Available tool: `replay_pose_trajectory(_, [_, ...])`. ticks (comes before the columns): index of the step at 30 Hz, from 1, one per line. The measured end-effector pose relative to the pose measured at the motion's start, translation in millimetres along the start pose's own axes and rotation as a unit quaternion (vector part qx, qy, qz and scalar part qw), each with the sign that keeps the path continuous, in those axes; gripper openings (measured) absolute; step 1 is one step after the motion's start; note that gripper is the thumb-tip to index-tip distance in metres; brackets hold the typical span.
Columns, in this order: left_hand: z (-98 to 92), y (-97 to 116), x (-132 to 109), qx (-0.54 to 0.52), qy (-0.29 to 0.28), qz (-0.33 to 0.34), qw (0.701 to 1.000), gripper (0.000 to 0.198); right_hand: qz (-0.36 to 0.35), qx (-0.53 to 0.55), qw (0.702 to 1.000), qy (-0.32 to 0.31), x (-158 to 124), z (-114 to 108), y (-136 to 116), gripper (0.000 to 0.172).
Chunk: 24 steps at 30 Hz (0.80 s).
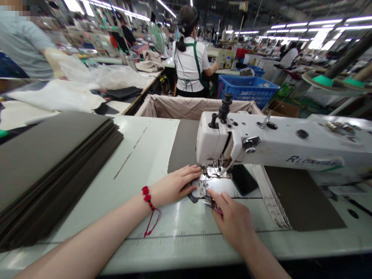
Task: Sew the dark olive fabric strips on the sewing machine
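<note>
My left hand (178,182) lies flat with fingers outstretched, at the near edge of a dark grey fabric piece (183,143) left of the needle area. A red cord bracelet (148,197) circles that wrist. The white sewing machine (261,135) stands over the metal plate (229,190). In front of the plate, my right hand (234,217) is closed around small thread snips (216,207), their blades pointing left. Its index finger reaches onto the plate. The palm hides most of the snips' handle.
A thick stack of dark grey panels (58,155) fills the left side. Right of the plate lie a dark phone (244,180) and more grey panels (302,197). Behind the table are a cloth-lined bin (180,106), a blue crate (247,89) and a seated person (190,58).
</note>
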<state>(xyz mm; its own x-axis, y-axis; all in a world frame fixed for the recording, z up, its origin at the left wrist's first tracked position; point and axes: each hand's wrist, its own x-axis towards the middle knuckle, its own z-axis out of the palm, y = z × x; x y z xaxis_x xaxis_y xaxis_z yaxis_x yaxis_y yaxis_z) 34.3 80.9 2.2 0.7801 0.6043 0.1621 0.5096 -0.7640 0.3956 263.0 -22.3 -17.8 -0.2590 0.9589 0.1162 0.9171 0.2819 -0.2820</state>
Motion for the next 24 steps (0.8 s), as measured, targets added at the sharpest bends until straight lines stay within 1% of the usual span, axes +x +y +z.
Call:
replay_pose_trajectory(9, [2.4, 0.6, -0.3, 0.013, -0.006, -0.015, 1.0, 0.044, -0.001, 0.0, 1.0, 0.001, -0.1, 0.6, 0.0, 0.05])
replay_pose_trajectory(14, [2.8, 1.3, -0.4, -0.007, 0.009, -0.009, 1.0, 0.043, -0.003, 0.002, 1.0, 0.004, 0.4, 0.8, -0.6, 0.05])
replay_pose_trajectory(20, [0.6, 3.0, 0.8, -0.009, 0.008, -0.003, 1.0, 0.042, -0.001, -0.003, 1.0, 0.003, -0.1, 0.5, -1.3, 0.049])
replay_pose_trajectory(24, [0.6, 2.3, 1.5, -0.021, 0.022, 0.002, 1.0, 0.042, 0.001, -0.002, 1.0, 0.003, 0.3, -0.2, -1.1, 0.048])
